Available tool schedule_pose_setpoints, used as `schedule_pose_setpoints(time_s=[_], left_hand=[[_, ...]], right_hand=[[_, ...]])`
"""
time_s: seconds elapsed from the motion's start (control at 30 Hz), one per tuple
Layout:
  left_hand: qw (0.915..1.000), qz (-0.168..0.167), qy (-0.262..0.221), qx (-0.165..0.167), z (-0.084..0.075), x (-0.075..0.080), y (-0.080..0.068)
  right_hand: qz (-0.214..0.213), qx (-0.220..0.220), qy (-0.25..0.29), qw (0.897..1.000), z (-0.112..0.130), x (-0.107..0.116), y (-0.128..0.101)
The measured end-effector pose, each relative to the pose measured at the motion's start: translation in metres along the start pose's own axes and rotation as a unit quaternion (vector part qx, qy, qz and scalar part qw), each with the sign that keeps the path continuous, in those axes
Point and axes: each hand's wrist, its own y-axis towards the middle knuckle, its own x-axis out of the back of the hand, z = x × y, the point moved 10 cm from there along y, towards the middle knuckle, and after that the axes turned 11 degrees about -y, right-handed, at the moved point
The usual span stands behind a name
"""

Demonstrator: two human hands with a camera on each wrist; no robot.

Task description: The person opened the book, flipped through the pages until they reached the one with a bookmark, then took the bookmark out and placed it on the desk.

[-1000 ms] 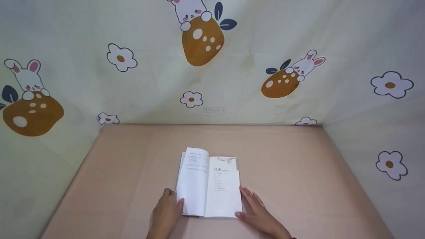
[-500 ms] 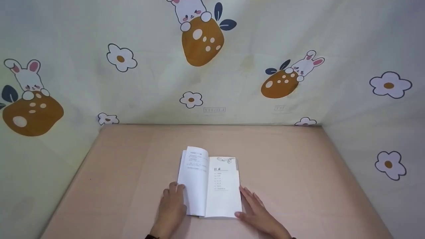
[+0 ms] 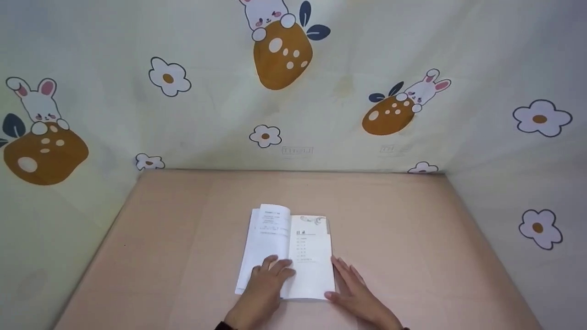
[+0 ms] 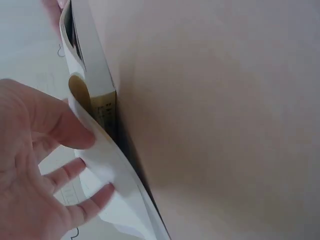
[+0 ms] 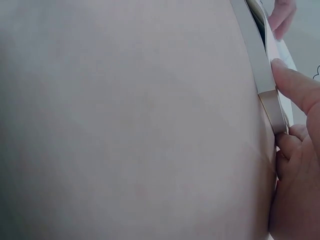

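An open book [image 3: 308, 279] lies on the table, its right page showing a short printed list and its left pages [image 3: 257, 243] curving up toward the spine. My left hand [image 3: 263, 286] lies over the lower left pages, fingertips by the spine. In the left wrist view the fingers and thumb of that left hand [image 4: 30, 150] touch the bent white page [image 4: 117, 170] with little curl. At the lower right corner my right hand [image 3: 360, 293] holds the book, thumb on the page and fingers along the side edge. The right wrist view shows this thumb [image 5: 295, 85] over the book's thick edge.
The pinkish-beige table [image 3: 183, 220] spreads around the book on all sides. A pale cloth [image 3: 211, 105] printed with rabbits, orange fruit and flowers rises behind it and along both sides.
My left hand has moved right, from the book's left edge across the left page to the spine. The lower left page corner now shows. The right hand stays in place.
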Motion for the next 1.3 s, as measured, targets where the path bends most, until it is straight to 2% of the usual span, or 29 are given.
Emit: schedule_pose_setpoints(time_s=[0.1, 0.33, 0.47, 0.73, 0.87, 1.07, 1.3], left_hand=[[0.9998, 0.007, 0.018, -0.001, -0.005, -0.002, 0.002], [0.9991, 0.027, 0.012, 0.032, -0.007, -0.01, 0.004], [0.9988, 0.029, 0.022, 0.033, -0.008, -0.011, 0.005], [0.999, 0.02, 0.011, 0.037, -0.009, -0.003, 0.007], [0.9987, 0.026, -0.003, 0.043, -0.008, -0.003, 0.008], [0.9981, 0.036, -0.016, 0.047, -0.006, -0.002, 0.012], [0.994, 0.042, -0.094, 0.036, -0.003, 0.004, 0.008]], right_hand=[[-0.005, 0.01, -0.003, 1.0, 0.001, 0.001, -0.001], [-0.013, 0.017, -0.006, 1.0, 0.003, 0.001, -0.003], [-0.013, 0.022, -0.007, 1.0, 0.005, 0.001, -0.004], [-0.012, 0.044, -0.011, 0.999, 0.01, 0.002, -0.004], [-0.002, 0.028, -0.012, 1.0, 0.006, 0.0, -0.004], [0.003, 0.031, 0.003, 1.0, 0.005, 0.0, -0.003], [-0.009, 0.037, -0.003, 0.999, 0.005, 0.003, -0.005]])
